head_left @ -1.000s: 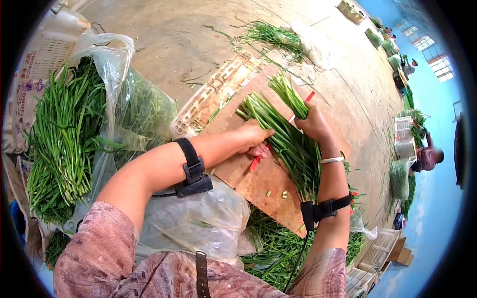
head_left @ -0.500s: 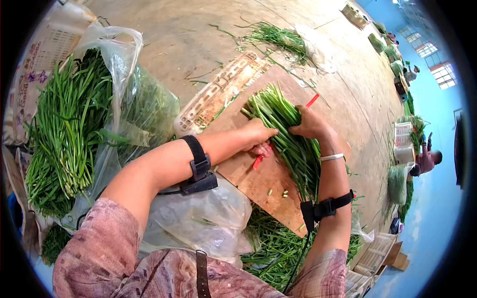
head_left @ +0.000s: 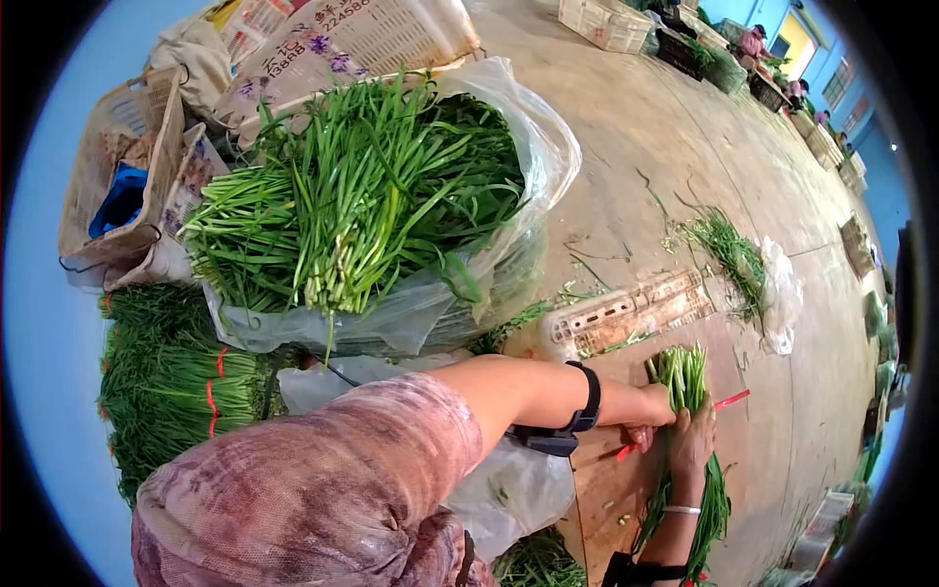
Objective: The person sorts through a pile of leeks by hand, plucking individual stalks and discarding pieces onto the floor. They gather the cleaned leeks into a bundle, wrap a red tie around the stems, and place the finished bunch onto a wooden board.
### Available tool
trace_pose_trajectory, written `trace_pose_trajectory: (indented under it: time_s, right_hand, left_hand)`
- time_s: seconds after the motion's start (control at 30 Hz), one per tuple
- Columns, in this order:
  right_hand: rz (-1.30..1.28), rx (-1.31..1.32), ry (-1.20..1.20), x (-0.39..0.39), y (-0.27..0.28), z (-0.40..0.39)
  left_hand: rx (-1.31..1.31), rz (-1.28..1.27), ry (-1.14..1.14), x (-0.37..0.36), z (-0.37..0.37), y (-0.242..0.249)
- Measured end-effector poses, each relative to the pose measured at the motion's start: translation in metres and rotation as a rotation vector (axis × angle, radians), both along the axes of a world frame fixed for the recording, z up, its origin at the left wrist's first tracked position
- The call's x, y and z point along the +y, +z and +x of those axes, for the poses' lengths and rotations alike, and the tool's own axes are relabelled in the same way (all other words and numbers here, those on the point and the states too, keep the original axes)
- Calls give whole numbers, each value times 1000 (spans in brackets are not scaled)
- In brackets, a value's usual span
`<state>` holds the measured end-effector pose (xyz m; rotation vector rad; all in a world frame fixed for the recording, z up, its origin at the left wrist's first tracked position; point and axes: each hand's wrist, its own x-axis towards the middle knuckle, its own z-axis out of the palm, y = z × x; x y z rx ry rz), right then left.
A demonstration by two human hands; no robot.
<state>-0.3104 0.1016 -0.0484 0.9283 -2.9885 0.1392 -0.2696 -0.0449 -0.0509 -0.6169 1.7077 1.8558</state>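
Observation:
A bunch of garlic chives (head_left: 680, 370) stands over a brown board (head_left: 602, 489), its pale cut ends pointing away from me and its leaves hanging toward me. My left hand (head_left: 649, 409) is closed against the left side of the bunch. From the other side my right hand (head_left: 692, 438) wraps round it, fingers closed. A strip of red tape (head_left: 732, 399) sticks out to the right of the bunch, and another red end shows below my left hand. How the tape runs between them is hidden by the hands and stems.
Left of my arm, a clear plastic bag (head_left: 548, 147) holds loose garlic chives (head_left: 362, 196). Tied bunches (head_left: 176, 382) with red bands lie below it. A dirty plastic crate (head_left: 636, 315) lies beyond the board. Loose trimmings (head_left: 729, 249) litter the floor. Other people sit far off.
My view has swung left, so the bag, crates and tied bunches show more fully. Both hands stay on the bunch; my right hand has come down closer beside the left.

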Motion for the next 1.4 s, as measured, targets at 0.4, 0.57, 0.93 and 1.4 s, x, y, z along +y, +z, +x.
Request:
trace_pose_trajectory:
  time_s: [0.4, 0.57, 0.93, 1.4]
  right_hand:
    - [-443, -20, 159, -72, 93, 43]
    - [-883, -1035, 328, -182, 154, 189]
    - [-728, -1208, 59, -336, 111, 280]
    - [-600, -1125, 221, -362, 123, 256]
  left_hand:
    - [1097, -173, -84, -62, 201, 159]
    - [945, -420, 372, -155, 350, 162]
    - [458, -302, 913, -274, 404, 85]
    - [779, 174, 870, -230, 342, 71]
